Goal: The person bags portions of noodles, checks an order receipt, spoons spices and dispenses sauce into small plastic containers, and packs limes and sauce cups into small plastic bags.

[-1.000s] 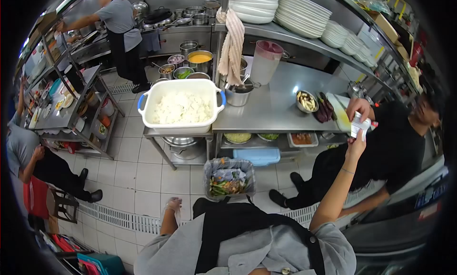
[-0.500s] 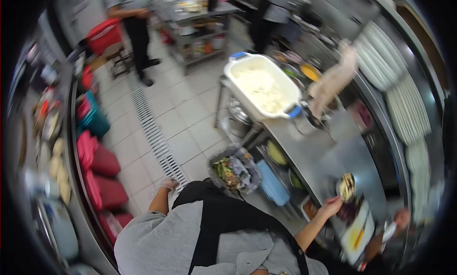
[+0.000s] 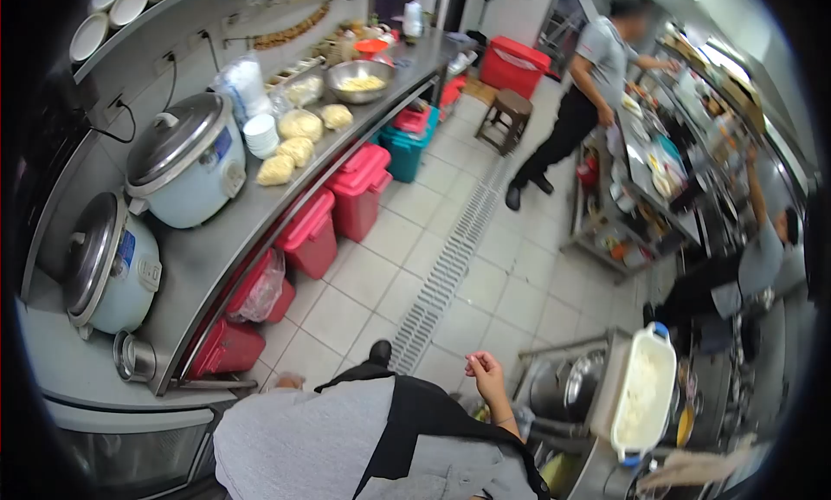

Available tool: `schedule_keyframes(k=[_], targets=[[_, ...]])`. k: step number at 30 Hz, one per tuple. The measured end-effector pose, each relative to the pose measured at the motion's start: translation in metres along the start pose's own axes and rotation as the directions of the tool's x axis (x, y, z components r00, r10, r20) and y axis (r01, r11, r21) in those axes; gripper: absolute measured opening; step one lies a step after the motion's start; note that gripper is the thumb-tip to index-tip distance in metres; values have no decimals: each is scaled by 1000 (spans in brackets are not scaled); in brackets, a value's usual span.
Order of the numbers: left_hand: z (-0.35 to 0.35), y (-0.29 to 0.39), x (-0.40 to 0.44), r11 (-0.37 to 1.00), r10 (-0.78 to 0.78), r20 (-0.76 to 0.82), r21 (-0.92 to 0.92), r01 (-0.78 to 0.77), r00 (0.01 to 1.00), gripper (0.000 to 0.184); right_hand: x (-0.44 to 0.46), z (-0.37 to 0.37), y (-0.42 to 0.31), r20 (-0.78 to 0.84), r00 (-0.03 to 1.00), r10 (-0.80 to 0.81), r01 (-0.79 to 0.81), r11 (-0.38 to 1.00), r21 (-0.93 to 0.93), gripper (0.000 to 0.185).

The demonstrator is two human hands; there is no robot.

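My right hand point(image 3: 486, 372) is raised in front of me over the floor, its fingers curled; whether anything small is in it cannot be made out. Close to its right, a metal stand carries a white tub of rice point(image 3: 645, 396) with blue handles. My left hand point(image 3: 290, 380) shows only in small part at my left side, in a clear glove, with its fingers mostly hidden by my sleeve. Near it are the red bins point(image 3: 227, 348) below the steel counter point(image 3: 195, 258).
Two rice cookers point(image 3: 186, 162), bagged yellow food point(image 3: 299, 126) and a metal bowl point(image 3: 359, 83) stand on the left counter. A floor drain point(image 3: 450, 270) runs ahead. One person point(image 3: 597, 67) stands beyond it; another point(image 3: 753, 266) is at the right. A brown stool point(image 3: 505, 119) stands farther back.
The view has swung left to the rice cookers and bins. My right hand has left the bowl of sliced food and come in nearer my body. The co-worker in black is out of view.
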State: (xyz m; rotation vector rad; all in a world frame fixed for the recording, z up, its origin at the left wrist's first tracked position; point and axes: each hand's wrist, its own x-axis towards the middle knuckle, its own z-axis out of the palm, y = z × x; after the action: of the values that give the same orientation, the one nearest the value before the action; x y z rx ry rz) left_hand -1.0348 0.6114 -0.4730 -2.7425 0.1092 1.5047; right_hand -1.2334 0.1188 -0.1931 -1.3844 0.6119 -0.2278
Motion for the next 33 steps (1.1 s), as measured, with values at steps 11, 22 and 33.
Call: schedule_keyframes(k=[11,22,33], targets=[[-212,99,86,950,185,-224,-209,-232,957,42,231,111,-66,-14,1000,-28,30,989,148,12],[-283,239,202,872,344,-283,-259,-416,896,32,463,14,-84,9,992,-123,123,974,-192,11],[-355,319,141,795,-206,-105,-597,104,973,37,698,53,-182,487,868,-94,212,958,-194,9]])
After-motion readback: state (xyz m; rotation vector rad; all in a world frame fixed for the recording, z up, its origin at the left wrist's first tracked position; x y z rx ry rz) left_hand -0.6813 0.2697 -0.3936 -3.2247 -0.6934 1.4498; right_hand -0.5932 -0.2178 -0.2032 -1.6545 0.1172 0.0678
